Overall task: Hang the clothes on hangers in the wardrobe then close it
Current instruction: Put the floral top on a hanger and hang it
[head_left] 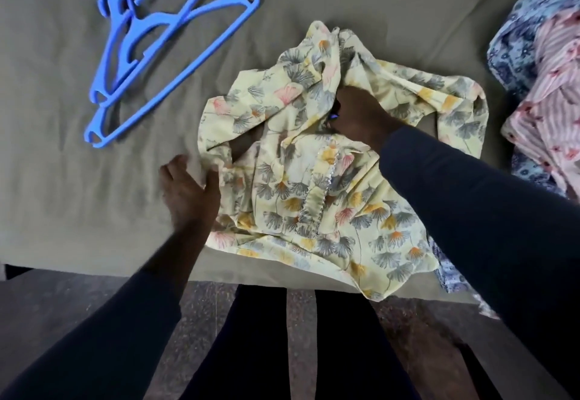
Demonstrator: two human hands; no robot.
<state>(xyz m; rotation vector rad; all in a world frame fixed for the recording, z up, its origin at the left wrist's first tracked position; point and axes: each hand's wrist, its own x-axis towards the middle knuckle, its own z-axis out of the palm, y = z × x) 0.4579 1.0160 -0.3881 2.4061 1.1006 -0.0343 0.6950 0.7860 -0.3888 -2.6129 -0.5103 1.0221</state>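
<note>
Top [314, 198] with a yellow floral print lay bunched up on the grey-green sheet [62, 195], its lower hem hanging a bit over the near edge of the bed. The left hand [188, 192] sat right at the top's left edge, with the thumb clamped down on the fabric there and the fingers curled on the sheet just beside it. The right hand [361, 110] was on the upper middle of the top, fingers curled and dug into the folds, so most of the cloth lay below and around that grip. A tiny blue sliver [333, 116] poked out at those fingertips, couldn't tell what it was. Blue hangers [163, 41] lay stacked well off to the top's upper left, untouched. A pile of other clothes [546, 85], blue floral and pink striped, sat just right of it.
</note>
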